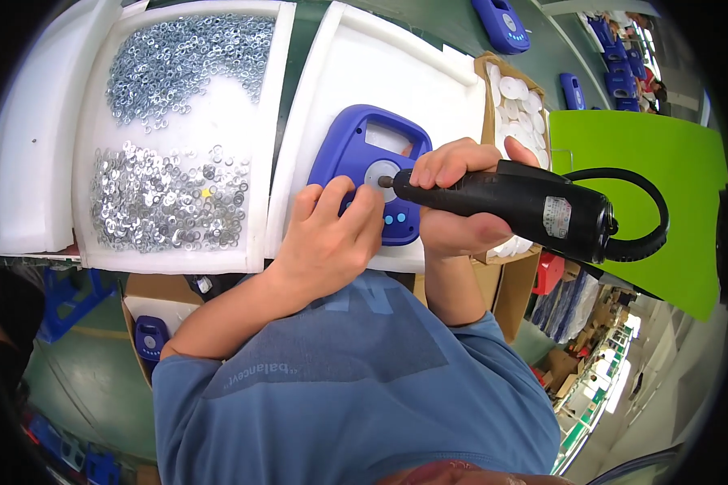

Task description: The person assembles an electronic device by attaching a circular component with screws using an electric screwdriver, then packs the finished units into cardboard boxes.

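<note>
Black driver [514, 202]: your right fingers [461, 160] wrap it; left fingers [332, 198] curl by pale disc [376, 170], grip unclear. Keep bit [387, 182] square.

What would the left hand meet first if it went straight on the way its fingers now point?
Most likely the pale round disc on the dark-blue plastic device; the left hand appears to be right at its edge, though depth and contact are unclear from this single view.

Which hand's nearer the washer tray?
Left. The left hand is at the blue housing, just right of the washer tray; the right hand, gripping the black power driver, is farther right.
</note>
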Tool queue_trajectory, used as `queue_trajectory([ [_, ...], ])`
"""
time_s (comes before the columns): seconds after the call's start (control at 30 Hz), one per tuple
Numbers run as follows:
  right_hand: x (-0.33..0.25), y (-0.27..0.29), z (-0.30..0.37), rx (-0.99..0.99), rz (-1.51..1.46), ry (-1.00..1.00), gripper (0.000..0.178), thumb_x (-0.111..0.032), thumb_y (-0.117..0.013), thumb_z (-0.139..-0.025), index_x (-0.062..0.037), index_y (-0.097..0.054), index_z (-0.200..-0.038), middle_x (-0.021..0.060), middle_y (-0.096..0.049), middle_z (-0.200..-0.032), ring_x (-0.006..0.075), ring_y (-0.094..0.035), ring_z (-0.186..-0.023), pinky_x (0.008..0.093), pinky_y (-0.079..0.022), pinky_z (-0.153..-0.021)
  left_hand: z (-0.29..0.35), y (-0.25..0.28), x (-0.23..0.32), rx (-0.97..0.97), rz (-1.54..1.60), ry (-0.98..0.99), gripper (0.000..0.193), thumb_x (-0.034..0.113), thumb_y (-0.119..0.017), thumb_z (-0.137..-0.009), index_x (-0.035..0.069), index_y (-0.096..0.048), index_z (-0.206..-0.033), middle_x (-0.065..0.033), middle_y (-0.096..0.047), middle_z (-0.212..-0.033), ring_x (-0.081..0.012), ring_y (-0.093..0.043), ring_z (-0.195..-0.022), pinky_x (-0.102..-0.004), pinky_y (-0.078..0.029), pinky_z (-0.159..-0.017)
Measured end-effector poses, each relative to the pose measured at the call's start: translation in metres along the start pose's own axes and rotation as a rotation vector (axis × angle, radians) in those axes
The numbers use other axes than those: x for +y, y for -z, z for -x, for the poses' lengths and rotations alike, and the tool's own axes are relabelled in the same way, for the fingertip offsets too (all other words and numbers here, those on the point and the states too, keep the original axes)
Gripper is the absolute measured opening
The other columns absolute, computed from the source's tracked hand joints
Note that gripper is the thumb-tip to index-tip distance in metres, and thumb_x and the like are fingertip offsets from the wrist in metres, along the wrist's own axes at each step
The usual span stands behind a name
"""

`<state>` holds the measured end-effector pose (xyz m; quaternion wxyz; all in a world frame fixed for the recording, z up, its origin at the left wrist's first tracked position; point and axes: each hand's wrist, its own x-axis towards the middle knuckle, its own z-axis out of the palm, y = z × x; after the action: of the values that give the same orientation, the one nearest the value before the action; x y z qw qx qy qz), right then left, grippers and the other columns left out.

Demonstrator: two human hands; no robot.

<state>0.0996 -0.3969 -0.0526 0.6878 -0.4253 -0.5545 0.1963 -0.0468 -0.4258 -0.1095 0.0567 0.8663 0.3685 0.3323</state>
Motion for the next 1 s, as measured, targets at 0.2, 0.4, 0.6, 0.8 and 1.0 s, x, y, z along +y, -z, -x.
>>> queue_trajectory([
  [0.2,-0.015,0.002,-0.016,-0.112,0.046,-0.090,0.061,-0.041,-0.063,-0.104,0.0022,-0.037,-0.137,0.0151,-0.059,-0.082,0.0217,-0.057,-0.062,0.0390,-0.053,-0.054,0.001,0.000,-0.001,0.054,-0.002,-0.007,0.030,0.013,-0.077,-0.075,0.006,-0.073,-0.104,-0.0021,-0.063,-0.106,-0.0219,-0.059,-0.102,-0.0413,-0.037,-0.089],
  [0.4,-0.001,0.002,-0.010,-0.148,-0.174,-0.066,0.048,-0.040,-0.067,-0.102,-0.0079,-0.045,-0.129,0.0066,-0.053,-0.072,0.0154,-0.050,-0.056,0.0337,-0.049,-0.051,0.001,0.000,0.002,0.071,-0.023,0.015,0.030,0.014,-0.077,-0.073,0.007,-0.073,-0.102,-0.0008,-0.063,-0.105,-0.0209,-0.058,-0.101,-0.0410,-0.036,-0.088],
  [0.6,0.003,0.002,-0.009,-0.097,-0.350,-0.015,0.046,-0.025,-0.075,-0.098,0.0018,-0.046,-0.122,0.0093,-0.059,-0.069,0.0163,-0.057,-0.054,0.0302,-0.051,-0.049,0.001,0.000,0.001,0.080,-0.048,0.013,0.030,0.014,-0.077,-0.072,0.008,-0.073,-0.102,-0.0005,-0.062,-0.105,-0.0211,-0.057,-0.101,-0.0412,-0.035,-0.089],
  [0.8,-0.009,0.006,-0.015,-0.166,-0.187,-0.099,0.078,-0.051,-0.071,-0.098,-0.0020,-0.035,-0.147,0.0071,-0.056,-0.069,0.0179,-0.053,-0.054,0.0340,-0.049,-0.050,-0.002,0.000,0.000,0.108,-0.076,-0.019,0.029,0.016,-0.075,-0.074,0.007,-0.073,-0.102,-0.0026,-0.062,-0.106,-0.0228,-0.057,-0.103,-0.0415,-0.034,-0.088],
  [1.0,-0.029,0.029,-0.039,-0.064,-0.178,-0.092,0.077,-0.059,-0.058,-0.103,-0.0042,-0.034,-0.151,0.0077,-0.054,-0.074,0.0198,-0.054,-0.058,0.0365,-0.050,-0.056,-0.003,0.009,0.003,0.044,-0.003,-0.011,0.037,0.016,-0.081,-0.075,0.005,-0.073,-0.109,-0.0044,-0.066,-0.112,-0.0264,-0.058,-0.107,-0.0436,-0.035,-0.091],
])
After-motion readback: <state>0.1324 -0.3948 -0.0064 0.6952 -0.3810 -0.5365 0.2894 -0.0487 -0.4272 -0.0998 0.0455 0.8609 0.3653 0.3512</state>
